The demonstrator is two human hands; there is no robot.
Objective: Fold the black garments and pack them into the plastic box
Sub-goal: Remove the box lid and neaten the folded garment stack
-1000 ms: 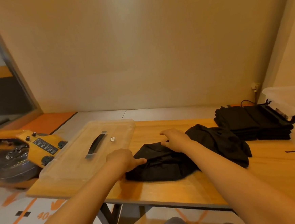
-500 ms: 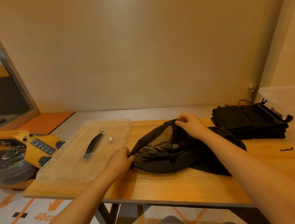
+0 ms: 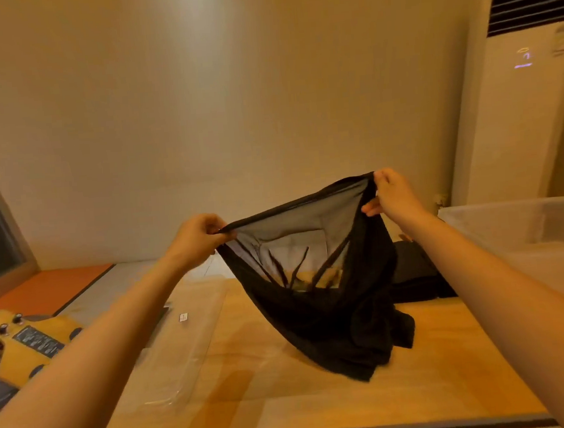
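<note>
A wooden table (image 3: 289,412) fills six o'clock. A tall white air conditioner (image 3: 515,111) stands at two o'clock against the beige wall (image 3: 197,102). At eight o'clock sits a yellow machine (image 3: 30,338) with black knobs, with an orange floor strip (image 3: 50,286) just beyond it.

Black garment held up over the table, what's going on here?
A person is holding the black garment up by its upper edge, left hand and right hand each with a pinching grip, the fabric stretched between them. Its lower end rests bunched on the wooden table. It is not yet folded. Folded black garments lie behind it, the plastic box stands to the right, and the lid lies flat on the left.
</note>
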